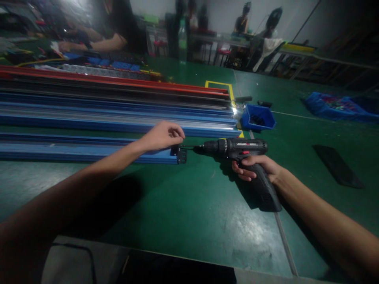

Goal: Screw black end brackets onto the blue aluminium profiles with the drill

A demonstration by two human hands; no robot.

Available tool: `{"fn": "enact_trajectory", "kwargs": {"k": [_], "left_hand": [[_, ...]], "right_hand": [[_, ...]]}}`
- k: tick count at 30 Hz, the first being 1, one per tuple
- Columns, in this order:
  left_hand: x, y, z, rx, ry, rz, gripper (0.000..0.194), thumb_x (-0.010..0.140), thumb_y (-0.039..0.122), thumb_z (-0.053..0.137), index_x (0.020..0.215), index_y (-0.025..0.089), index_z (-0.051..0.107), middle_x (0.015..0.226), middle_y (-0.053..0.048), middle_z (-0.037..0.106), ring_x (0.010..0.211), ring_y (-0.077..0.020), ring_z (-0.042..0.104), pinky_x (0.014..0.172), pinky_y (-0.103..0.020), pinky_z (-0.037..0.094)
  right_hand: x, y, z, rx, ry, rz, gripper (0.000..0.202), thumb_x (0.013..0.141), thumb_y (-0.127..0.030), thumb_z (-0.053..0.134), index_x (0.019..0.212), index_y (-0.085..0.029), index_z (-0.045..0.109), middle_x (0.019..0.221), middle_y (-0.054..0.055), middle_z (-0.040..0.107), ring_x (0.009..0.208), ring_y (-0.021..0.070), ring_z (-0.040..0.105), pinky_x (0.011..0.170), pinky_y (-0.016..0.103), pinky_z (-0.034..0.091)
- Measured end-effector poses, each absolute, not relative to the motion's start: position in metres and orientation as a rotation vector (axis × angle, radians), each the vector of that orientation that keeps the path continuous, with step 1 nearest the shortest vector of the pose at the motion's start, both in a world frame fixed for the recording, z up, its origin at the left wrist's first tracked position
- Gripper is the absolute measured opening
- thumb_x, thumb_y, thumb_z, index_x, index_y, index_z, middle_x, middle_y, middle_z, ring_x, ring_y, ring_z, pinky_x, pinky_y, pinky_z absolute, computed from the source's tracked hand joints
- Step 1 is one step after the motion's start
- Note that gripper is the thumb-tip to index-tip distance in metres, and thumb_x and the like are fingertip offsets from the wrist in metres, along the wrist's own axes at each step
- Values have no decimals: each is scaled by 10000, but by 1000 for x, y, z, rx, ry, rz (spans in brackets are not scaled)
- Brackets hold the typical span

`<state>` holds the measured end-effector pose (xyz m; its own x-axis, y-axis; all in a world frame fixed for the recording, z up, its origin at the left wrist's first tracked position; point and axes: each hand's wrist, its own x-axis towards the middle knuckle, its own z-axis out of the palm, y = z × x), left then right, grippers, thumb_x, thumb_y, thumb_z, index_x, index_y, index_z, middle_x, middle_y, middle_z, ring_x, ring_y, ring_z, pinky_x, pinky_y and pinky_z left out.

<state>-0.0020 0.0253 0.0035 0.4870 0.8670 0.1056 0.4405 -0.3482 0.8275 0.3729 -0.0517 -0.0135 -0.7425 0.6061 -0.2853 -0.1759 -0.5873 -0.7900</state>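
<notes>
My right hand [260,165] is wrapped round the handle of a black cordless drill [247,146] with a red switch. Its long thin bit points left at the black end cap [181,154] on a blue metal profile [154,157]. Over that end of the profile is my left hand [164,135], its fingers curled and the thumb and forefinger close together near the bit's tip. Whether anything small sits between those fingertips cannot be made out.
Behind lie several more blue profiles [118,118], with black and red ones [177,87] beyond. A blue bin [258,117] stands past their ends. A dark flat piece [337,165] and blue trays [340,106] lie right. Across the table, a person's arm [103,45] reaches over parts.
</notes>
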Motion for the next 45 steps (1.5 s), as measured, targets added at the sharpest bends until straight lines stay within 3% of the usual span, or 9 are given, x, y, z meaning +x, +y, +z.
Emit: {"fn": "enact_trajectory", "kwargs": {"k": [45], "left_hand": [[-3,25,2,1969,1097,696,183,764,280,740,872,138,776,788,-60,756,724,-164,667,684,-272,502]], "right_hand": [[371,-53,-10,-759,-1024,2349,221,895,-173,669,1018,-8,750,883,113,706,514,54,487,584,220,546]]}}
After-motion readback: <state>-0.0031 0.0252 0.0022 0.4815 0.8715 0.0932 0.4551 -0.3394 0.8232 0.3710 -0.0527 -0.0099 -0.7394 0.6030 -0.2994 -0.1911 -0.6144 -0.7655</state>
